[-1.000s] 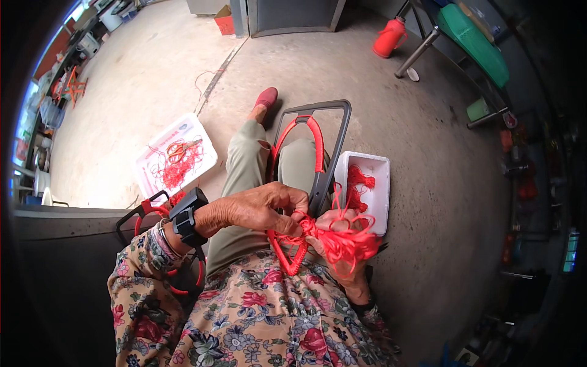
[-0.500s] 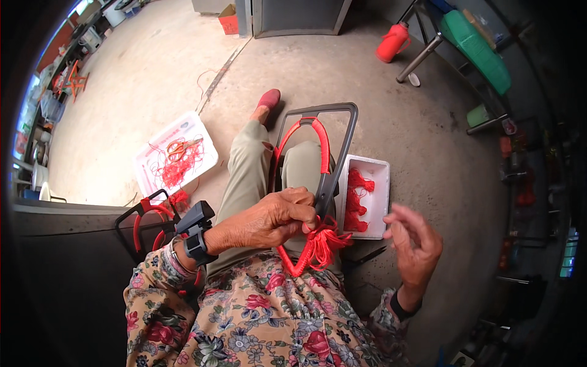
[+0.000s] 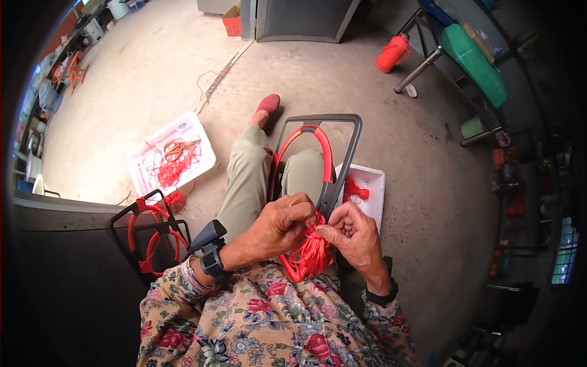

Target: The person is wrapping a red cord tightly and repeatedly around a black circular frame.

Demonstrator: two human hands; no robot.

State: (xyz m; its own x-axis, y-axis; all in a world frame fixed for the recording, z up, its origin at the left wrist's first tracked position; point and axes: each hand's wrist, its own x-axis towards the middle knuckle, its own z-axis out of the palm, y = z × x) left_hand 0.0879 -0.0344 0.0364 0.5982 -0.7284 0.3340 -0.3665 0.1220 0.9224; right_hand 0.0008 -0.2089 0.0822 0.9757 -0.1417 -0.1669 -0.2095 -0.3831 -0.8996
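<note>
I count two white rectangular plastic trays: one on the floor at left (image 3: 147, 165), one by the right knee (image 3: 374, 183). I see three grey frames wound with red cord: one on the lap (image 3: 342, 153), two stacked at left (image 3: 131, 214). One red flask (image 3: 392, 53). One red shoe (image 3: 268, 104).

Both forearms reach forward over the lap, left hand (image 3: 278, 226) and right hand (image 3: 351, 235) meeting with fingers curled, fingertips pinched together.

A bundle of glossy red cord (image 3: 309, 257) hangs looped below the pinching fingertips, against a grey frame (image 3: 340, 160) with a red inner band.
</note>
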